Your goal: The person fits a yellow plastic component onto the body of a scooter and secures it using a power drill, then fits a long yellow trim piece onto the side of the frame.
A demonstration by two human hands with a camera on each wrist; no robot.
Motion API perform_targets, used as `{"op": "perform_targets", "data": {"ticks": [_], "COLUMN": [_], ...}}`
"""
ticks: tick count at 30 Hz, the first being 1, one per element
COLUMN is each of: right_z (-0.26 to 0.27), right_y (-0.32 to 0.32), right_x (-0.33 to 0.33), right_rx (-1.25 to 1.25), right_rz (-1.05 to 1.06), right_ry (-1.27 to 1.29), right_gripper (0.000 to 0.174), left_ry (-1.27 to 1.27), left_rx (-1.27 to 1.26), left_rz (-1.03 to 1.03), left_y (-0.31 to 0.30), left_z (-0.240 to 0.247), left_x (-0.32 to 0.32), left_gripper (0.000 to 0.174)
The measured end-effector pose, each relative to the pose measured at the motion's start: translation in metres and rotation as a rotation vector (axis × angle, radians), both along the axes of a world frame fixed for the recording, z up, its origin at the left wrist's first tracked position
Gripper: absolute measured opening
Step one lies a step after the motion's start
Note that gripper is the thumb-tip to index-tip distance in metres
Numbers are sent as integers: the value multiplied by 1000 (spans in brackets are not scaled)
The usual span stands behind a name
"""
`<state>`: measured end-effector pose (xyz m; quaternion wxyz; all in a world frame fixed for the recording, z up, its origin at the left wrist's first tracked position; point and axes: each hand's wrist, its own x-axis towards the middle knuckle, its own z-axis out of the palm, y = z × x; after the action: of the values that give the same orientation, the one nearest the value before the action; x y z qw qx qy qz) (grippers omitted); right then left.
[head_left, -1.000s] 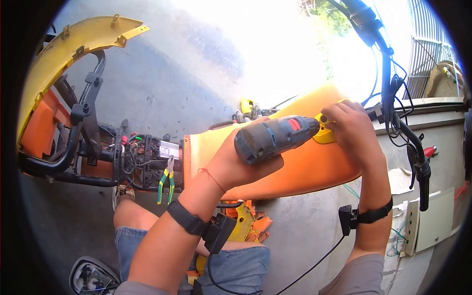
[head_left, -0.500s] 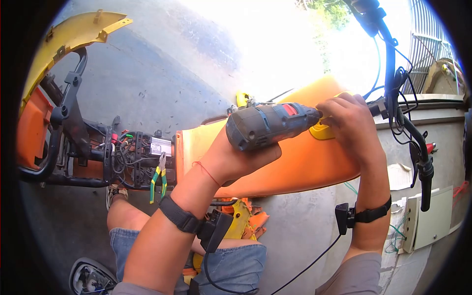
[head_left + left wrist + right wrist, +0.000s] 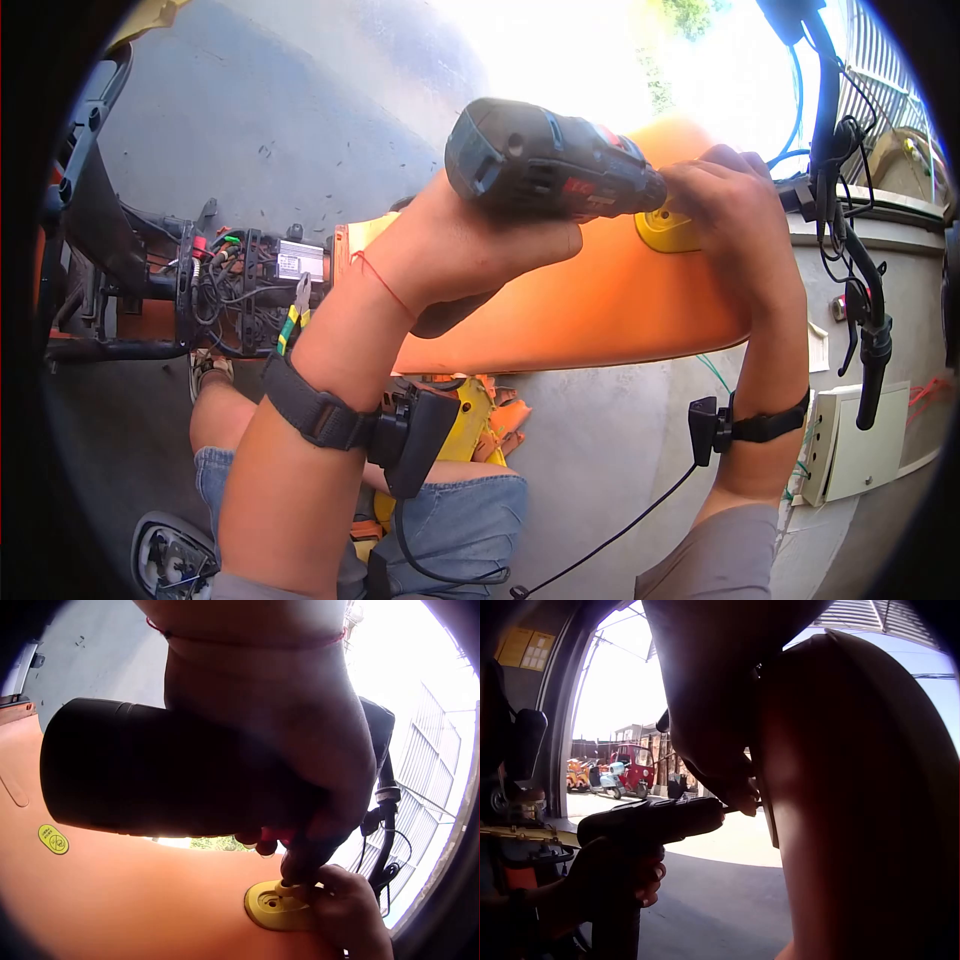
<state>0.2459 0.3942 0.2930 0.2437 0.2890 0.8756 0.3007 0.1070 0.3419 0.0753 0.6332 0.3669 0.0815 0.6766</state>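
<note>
My left hand (image 3: 450, 245) grips a dark cordless drill (image 3: 545, 165) by its handle, its nose pointing right toward my other hand. Fingers of my right hand (image 3: 738, 215) are curled over a yellow oval plate (image 3: 660, 238), which lies against an orange scooter body panel (image 3: 560, 325). In the left wrist view, the plate (image 3: 262, 915) shows a recessed hole and a raised part beside the fingertips. Seen from the right wrist, the drill (image 3: 667, 821) has a thin bit close to the panel, with fingers right next to it. My right hand partly hides the plate.
Handlebars (image 3: 873, 345) with loose cables stand at the right. To the left is an exposed frame with wiring and a silver controller box (image 3: 299, 262), near green-and-yellow pliers (image 3: 290, 325). Yellow and orange plastic parts (image 3: 480, 415) lie below the panel. A pale metal box (image 3: 862, 440) sits lower right.
My left hand has raised the drill relative to the plate, and its nose now tilts downward to the right. The right hand stays at the plate. The whole head view has shifted.
</note>
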Motion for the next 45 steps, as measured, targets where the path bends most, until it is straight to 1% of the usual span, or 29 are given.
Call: {"op": "perform_targets", "data": {"ticks": [1, 3, 4, 7, 8, 11, 13, 15, 16, 19, 21, 23, 25, 30, 32, 33, 35, 39, 41, 42, 44, 45], "right_z": [0, -2, -4, -3, -4, -7, -7, -8, -8, -8, -9, -7, -6, -8, -8, -7, -7, -7, -7, -7, -7, -7], "right_y": [-2, -6, -4, 2, 2, 2, -1, 0, 1, 0, -1, 0, 3, 0, 1, 1, 2, 3, 3, 3, 3, 2], "right_x": [-3, -7, -3, 1, 2, 4, 1, 3, 3, 2, 3, 5, 5, 2, 3, 4, 5, 5, 5, 6, 6, 6], "right_rx": [-11, 33, 60, 10, 7, 13, 15, 52, 90, 55, 80, 106, 27, 38, 40, 36, 31, 32, 44, 58, 69, 66], "right_rz": [-8, -92, -81, -41, -41, -60, -123, -88, -51, -39, -39, -39, -69, -55, -52, -31, -12, -12, -3, -6, -8, -37], "right_ry": [-11, -38, -16, -9, -13, 26, 64, 25, -14, -27, -25, -24, -12, -20, -25, -20, -16, -28, -36, -37, -33, -36], "right_gripper": [18, 17, 15, 14, 14, 13, 12, 11, 11, 12, 12, 13, 13, 13, 13, 13, 13, 14, 14, 14, 13, 17], "left_ry": [-11, 54, 104, 44, 127, 101, 109, 120, 86, 23, -7, 128, 133, 164, 113, 113, 274, 267, 177, 177, 158, 160], "left_rx": [-11, -55, 2, 57, 35, 36, 27, 25, 31, 48, 61, 65, 58, 22, 135, 136, 31, 19, 182, 182, 141, 141], "left_rz": [-8, -25, 100, 95, 128, 107, 91, 75, 77, 91, 95, 107, 100, 89, 182, 179, 152, 141, 291, 291, 173, 174], "left_y": [0, 2, 4, 8, 8, 7, 6, 6, 6, 9, 10, 10, 10, 8, 12, 11, 11, 12, 16, 16, 15, 16], "left_z": [-1, -4, -9, -12, -13, -13, -12, -12, -13, -17, -17, -14, -12, -10, -12, -14, -19, -17, -14, -14, -14, -13], "left_x": [-2, -2, 5, 9, 7, 7, 6, 8, 12, 19, 19, 13, 11, 11, 15, 17, 18, 17, 18, 17, 13, 11], "left_gripper": [41, 42, 27, 27, 28, 28, 29, 29, 29, 30, 30, 30, 30, 31, 31, 31, 30, 29, 29, 29, 28, 28]}}
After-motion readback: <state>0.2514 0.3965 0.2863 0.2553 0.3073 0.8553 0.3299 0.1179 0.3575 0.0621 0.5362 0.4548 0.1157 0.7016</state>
